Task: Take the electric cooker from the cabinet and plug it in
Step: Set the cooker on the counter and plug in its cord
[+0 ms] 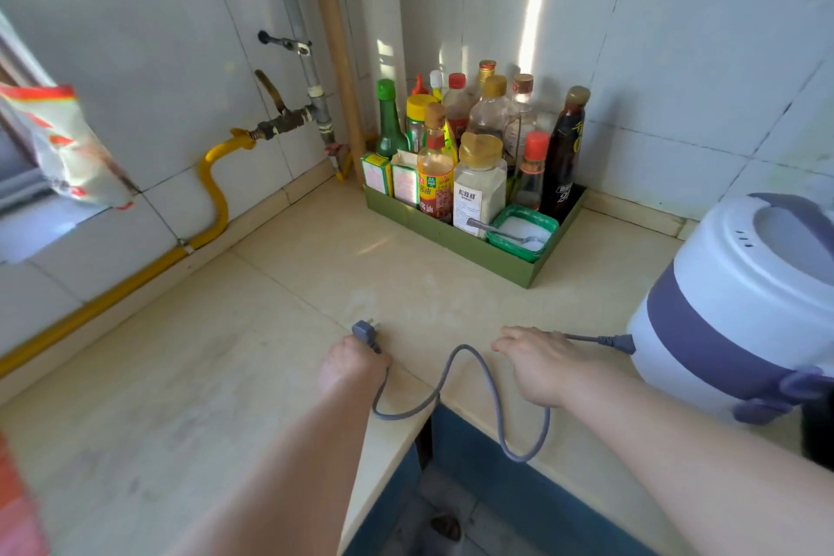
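Note:
The white and purple electric cooker [740, 307] stands on the beige counter [225, 375] at the right edge. A grey power cord [489, 384] runs from its base connector [620, 341] leftward and loops over the counter's front edge. My left hand [349, 363] is shut on the cord just behind the grey plug [364, 330], whose prongs point away from me. My right hand [539, 363] rests over the cord near the cooker, fingers curled around it. No wall socket is in view.
A green tray [451, 235] of sauce bottles and a salt tub stands in the corner. A yellow gas hose [212, 185] and valve run along the left wall. A plastic bag [63, 149] hangs at left. Blue cabinet fronts [496, 465] sit below the counter.

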`<state>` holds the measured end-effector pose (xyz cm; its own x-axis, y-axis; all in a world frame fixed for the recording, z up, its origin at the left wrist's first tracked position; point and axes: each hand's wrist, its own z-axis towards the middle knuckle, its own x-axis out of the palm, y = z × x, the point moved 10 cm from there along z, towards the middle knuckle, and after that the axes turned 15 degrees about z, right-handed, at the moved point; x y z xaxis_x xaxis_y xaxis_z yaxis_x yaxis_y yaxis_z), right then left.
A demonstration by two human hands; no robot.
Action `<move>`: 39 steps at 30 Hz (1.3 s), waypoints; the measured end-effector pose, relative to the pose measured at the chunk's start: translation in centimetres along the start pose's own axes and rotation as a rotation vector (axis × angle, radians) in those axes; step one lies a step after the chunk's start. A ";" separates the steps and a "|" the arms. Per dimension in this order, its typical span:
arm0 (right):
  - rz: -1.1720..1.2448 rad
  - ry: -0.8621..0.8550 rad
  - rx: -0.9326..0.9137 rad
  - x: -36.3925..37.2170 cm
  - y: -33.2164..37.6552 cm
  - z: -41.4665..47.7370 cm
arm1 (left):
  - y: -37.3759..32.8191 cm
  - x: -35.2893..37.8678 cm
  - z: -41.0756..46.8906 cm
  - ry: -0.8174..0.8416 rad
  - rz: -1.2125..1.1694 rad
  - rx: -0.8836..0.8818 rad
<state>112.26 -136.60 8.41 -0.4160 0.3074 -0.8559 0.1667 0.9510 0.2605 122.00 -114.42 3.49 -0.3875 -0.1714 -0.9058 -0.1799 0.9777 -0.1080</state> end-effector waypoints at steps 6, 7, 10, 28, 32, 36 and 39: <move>-0.026 0.021 -0.046 1.5 1.9 1.6 | 0.6 -0.7 0.9 -0.080 -0.114 -0.078; -0.029 0.020 -0.046 1.8 1.9 1.9 | 0.7 -0.7 1.2 -0.079 -0.137 -0.089; -0.025 0.024 -0.050 2.2 2.2 2.5 | 0.9 -0.9 1.9 -0.073 -0.191 -0.081; -0.055 -0.086 -0.044 1.1 2.4 3.2 | 12.1 -12.8 2.1 -0.390 -0.441 -0.321; 0.043 -0.220 -0.126 -1.4 1.8 0.4 | 4.6 -12.2 0.9 -0.380 -0.512 -0.082; 0.171 -0.303 -0.061 -3.0 -2.1 -4.0 | -5.6 -12.1 -2.4 -0.374 -0.470 0.245; 0.298 -0.349 0.082 -2.3 -7.7 -7.8 | -13.1 -11.1 -6.0 -0.340 -0.433 0.461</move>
<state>104.96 -144.39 11.82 -0.0160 0.5239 -0.8516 0.3096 0.8125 0.4940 123.29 -126.07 17.45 -0.0516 -0.5813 -0.8121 0.1758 0.7952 -0.5804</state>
